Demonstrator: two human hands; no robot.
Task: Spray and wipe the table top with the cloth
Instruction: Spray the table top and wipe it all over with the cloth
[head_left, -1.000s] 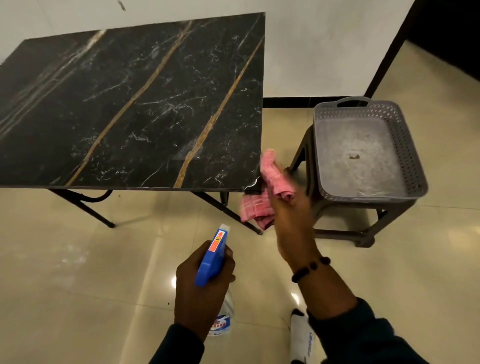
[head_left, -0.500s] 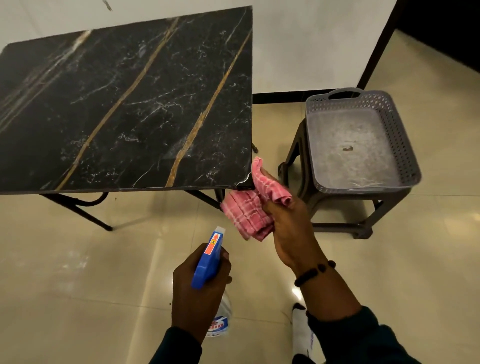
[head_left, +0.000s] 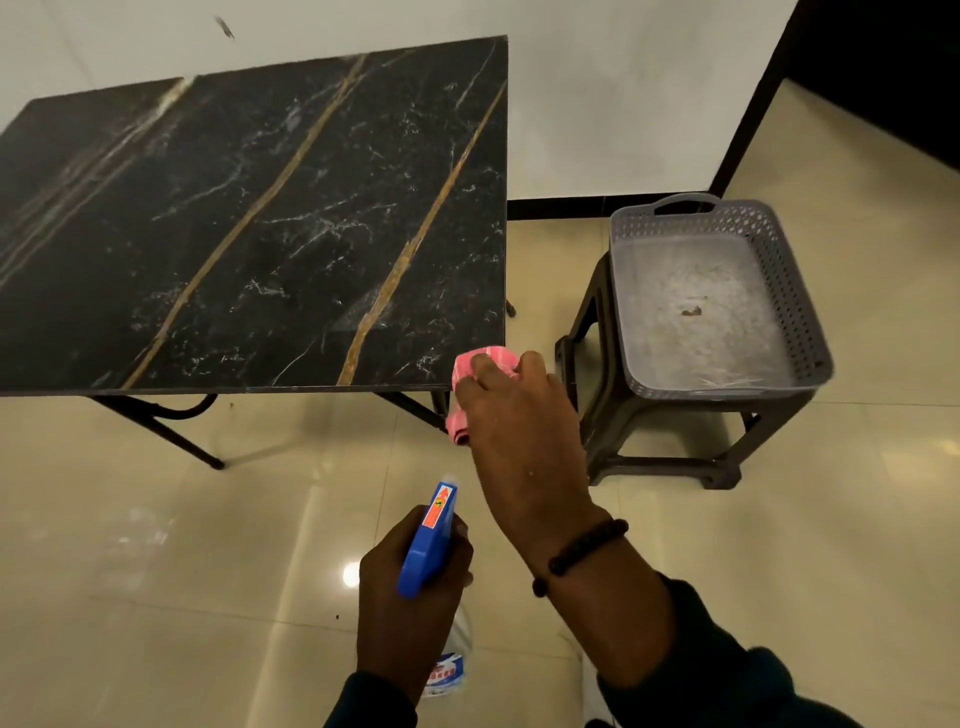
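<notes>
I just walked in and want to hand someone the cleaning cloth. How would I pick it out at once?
Find the black marble table top with gold veins, and follow its near edge to the right-hand corner. There the person's right hand grips a bunched cloth against that corner. It is the only pink, soft thing here; the left hand holds a blue-headed spray bottle, and the grey basket sits on a stool.

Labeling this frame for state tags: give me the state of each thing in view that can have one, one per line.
table top: bare, no visible spray film
cloth: bunched, gripped at the table's near right corner
spray bottle: upright, held, nozzle pointing toward the table
right hand: gripping the cloth
left hand: wrapped round the spray bottle
basket: upright on the stool, only a small speck inside
stool: standing beside the table
</notes>
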